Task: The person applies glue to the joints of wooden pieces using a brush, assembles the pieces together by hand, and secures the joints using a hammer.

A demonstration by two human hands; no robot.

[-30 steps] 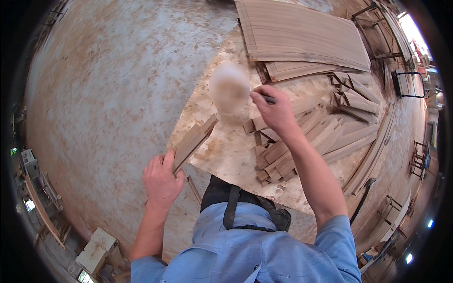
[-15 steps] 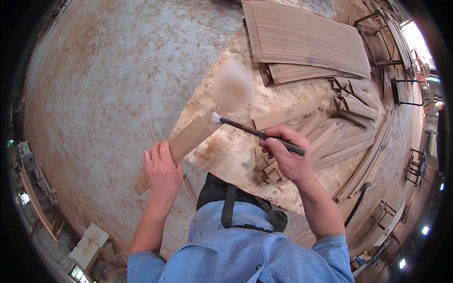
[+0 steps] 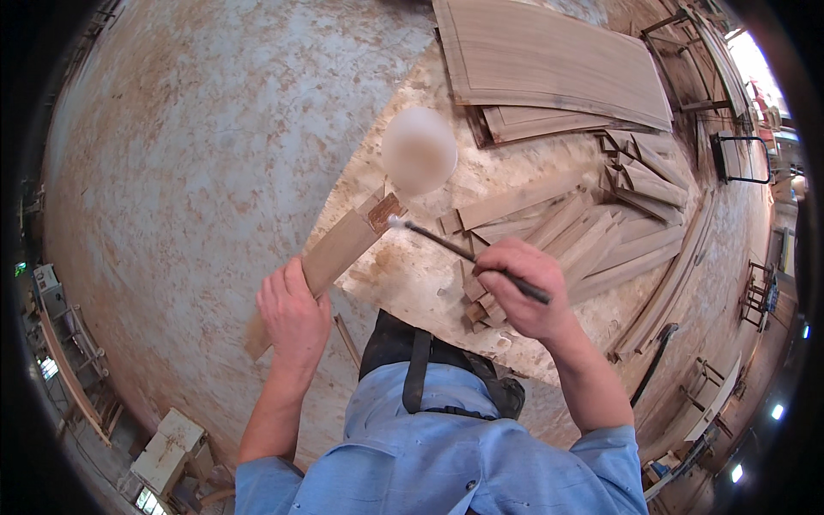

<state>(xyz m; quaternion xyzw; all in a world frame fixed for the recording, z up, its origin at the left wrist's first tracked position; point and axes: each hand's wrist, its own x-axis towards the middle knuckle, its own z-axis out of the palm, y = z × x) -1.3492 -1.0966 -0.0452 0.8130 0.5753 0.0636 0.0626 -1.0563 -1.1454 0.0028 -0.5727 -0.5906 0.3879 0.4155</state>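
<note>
Grasping a wooden board (image 3: 337, 251) in the left grip (image 3: 293, 309), left of the piled wooden strips (image 3: 592, 245), while holding a dark-handled brush (image 3: 439, 240) in the right grip (image 3: 525, 287) with white bristles (image 3: 395, 221) at the board's reddish-brown far end (image 3: 385, 213).

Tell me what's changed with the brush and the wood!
The right hand moved the brush toward the body, to the wooden board. The board rolled face up and its end darkened. Nothing was let go. The left hand still grips the board; the wooden strips stayed put.
</note>
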